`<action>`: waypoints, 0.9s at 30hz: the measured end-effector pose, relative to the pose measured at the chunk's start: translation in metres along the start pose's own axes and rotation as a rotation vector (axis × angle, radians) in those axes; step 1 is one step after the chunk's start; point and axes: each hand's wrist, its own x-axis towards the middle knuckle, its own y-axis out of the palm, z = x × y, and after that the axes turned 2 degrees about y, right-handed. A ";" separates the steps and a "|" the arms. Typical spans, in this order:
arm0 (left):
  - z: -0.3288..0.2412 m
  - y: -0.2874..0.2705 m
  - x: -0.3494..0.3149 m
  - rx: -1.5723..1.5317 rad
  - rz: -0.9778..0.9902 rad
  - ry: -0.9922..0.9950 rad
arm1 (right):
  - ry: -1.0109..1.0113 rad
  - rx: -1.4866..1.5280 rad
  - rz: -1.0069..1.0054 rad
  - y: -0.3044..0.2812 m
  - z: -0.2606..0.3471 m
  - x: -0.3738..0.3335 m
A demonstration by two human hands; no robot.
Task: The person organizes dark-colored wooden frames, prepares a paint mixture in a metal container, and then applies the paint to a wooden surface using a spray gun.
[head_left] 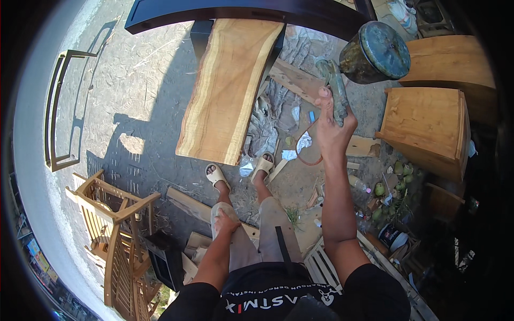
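My right hand (336, 131) is raised on the right, wrapped round the handle of a paint spray gun (338, 93). The gun's large round pot (384, 51), stained dark green and grey, sits at its far end. A thin reddish-brown hose (298, 143) loops down beside the hand. To the gun's left lies a long wooden slab (227, 91) with pale natural edges, its near end close to my feet. My left hand (226, 220) rests on my left knee, fingers laid against the trouser leg, holding nothing.
Ahead, a dark painted beam (241, 12) crosses beyond the slab. Wooden cabinets (423, 120) stand at right, near green coconuts (393, 184). At left are a slatted wooden chair (115, 224) and a metal frame (53, 109). Crumpled sheeting (262, 120) and planks (294, 80) litter the ground.
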 end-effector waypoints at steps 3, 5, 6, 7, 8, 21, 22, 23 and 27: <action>0.011 0.000 0.004 -0.038 -0.020 -0.003 | 0.064 -0.008 0.036 0.018 0.026 -0.005; 0.015 -0.003 0.007 -0.061 -0.024 -0.013 | 0.030 0.007 0.053 0.034 0.035 -0.007; 0.016 -0.004 0.008 -0.067 -0.021 -0.016 | -0.006 0.015 0.063 0.043 0.039 -0.008; 0.017 -0.003 0.010 -0.074 -0.020 -0.020 | -0.043 0.026 0.073 0.051 0.044 -0.010; 0.019 -0.003 0.012 -0.081 -0.019 -0.025 | -0.042 0.024 0.104 0.060 0.051 -0.013; 0.046 0.007 0.024 -0.238 -0.006 -0.014 | -0.205 -0.060 0.388 0.158 0.155 -0.034; 0.047 0.009 0.026 -0.242 -0.010 -0.011 | -0.207 -0.071 0.425 0.163 0.165 -0.035; 0.048 0.011 0.027 -0.247 -0.015 -0.009 | -0.209 -0.081 0.462 0.168 0.175 -0.036; 0.048 0.012 0.028 -0.215 -0.007 0.007 | -0.365 -0.015 0.463 0.199 0.185 -0.035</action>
